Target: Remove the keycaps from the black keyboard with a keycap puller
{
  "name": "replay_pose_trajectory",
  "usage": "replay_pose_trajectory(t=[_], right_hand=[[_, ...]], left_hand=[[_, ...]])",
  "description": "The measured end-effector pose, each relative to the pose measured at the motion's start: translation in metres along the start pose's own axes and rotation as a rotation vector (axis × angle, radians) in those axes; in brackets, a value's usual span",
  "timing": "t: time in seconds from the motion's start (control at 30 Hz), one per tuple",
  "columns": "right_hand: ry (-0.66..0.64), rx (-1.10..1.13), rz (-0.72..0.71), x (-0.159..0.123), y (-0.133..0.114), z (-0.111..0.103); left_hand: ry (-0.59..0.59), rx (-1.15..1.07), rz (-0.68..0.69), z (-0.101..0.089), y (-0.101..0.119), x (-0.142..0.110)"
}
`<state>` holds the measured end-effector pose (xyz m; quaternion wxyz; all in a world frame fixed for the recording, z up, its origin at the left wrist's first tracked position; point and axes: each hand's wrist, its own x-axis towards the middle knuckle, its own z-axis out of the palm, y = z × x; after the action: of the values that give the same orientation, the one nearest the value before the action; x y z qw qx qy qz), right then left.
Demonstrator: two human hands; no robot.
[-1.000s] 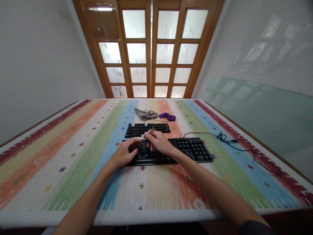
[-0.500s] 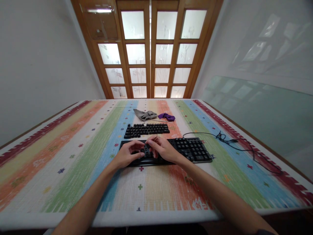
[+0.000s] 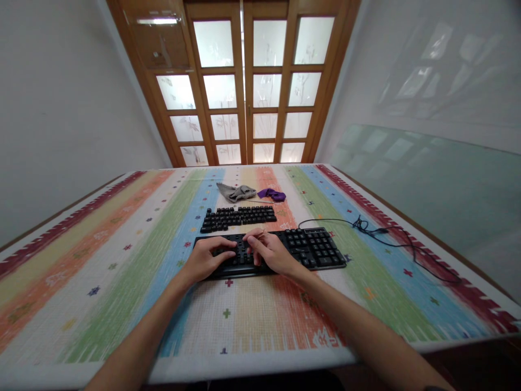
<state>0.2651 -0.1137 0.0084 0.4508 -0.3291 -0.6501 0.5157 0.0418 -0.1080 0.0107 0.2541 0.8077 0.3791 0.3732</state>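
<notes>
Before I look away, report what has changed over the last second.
The right hand has moved slightly rightward and toward the person over the keyboard; the left hand has edged rightward too. The slender item rising from the right hand no longer shows clearly. The keyboard, loose keycaps, gray cloth and purple cloth stay put.

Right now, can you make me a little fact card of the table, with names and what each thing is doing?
Left hand: at the keyboard's left part, thumb and fingers apart
Right hand: over the keyboard's middle, fingers curled; hard to tell what it holds
Keyboard: black, some keycaps off
Loose keycaps: in rows beyond the keyboard
Cloths: gray and purple, behind the keycaps
Cable: black, trailing right
Tablecloth: striped
</notes>
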Motion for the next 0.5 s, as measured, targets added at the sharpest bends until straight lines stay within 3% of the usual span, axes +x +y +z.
replay_pose_trajectory(t=[0.13, 0.3, 0.5], right_hand=[[0.157, -0.035, 0.009, 0.002, 0.004, 0.000], [0.239, -0.024, 0.024, 0.001, 0.005, -0.004], [0.233, -0.017, 0.010, -0.002, 0.002, -0.005]], left_hand=[[0.061, 0.211, 0.118, 0.003, 0.000, 0.007], [0.128, 0.363, 0.174, -0.007, -0.014, 0.029], [-0.011, 0.504, 0.167, -0.013, -0.046, 0.060]])
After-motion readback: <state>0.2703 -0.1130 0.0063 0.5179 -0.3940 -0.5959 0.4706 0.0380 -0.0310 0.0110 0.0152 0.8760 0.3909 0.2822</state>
